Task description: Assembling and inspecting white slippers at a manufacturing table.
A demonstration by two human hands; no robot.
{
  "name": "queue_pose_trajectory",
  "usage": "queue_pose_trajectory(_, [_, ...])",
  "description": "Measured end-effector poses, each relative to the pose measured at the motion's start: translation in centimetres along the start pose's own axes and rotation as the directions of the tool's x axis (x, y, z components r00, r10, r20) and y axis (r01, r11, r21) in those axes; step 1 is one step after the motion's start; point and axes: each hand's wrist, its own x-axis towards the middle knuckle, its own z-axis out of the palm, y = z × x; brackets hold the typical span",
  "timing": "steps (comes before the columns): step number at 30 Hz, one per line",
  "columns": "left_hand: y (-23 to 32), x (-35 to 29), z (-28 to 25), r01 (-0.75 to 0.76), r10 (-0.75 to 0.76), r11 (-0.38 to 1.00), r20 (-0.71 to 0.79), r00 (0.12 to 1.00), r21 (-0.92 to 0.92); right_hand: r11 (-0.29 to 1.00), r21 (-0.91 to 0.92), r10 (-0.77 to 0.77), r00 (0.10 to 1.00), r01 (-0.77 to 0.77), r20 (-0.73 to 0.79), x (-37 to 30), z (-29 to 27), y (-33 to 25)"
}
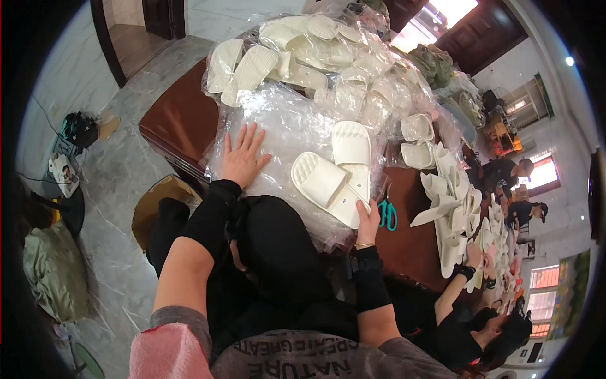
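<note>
While your left hand lies spread flat (apparently steadying the clear plastic bags), your right hand pinches the white slippers at the heel.

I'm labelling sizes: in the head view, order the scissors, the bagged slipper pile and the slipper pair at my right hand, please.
1. Bagged slipper pile
2. Slipper pair
3. Scissors

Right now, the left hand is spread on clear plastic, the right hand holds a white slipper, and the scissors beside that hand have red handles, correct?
Not quite: the head view shows the scissors have teal handles, not red. The left hand is indeed spread on clear plastic, and the right hand holds a white slipper.
</note>
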Motion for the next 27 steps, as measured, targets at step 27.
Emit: queue_pose_trajectory(27, [1.1, 0.9, -0.7, -0.058, 0.059, 0.998, -0.008, 0.998, 0.023, 0.956, 0.270, 0.153, 0.979, -0.113, -0.134, 11.7, -28.7, -10.4])
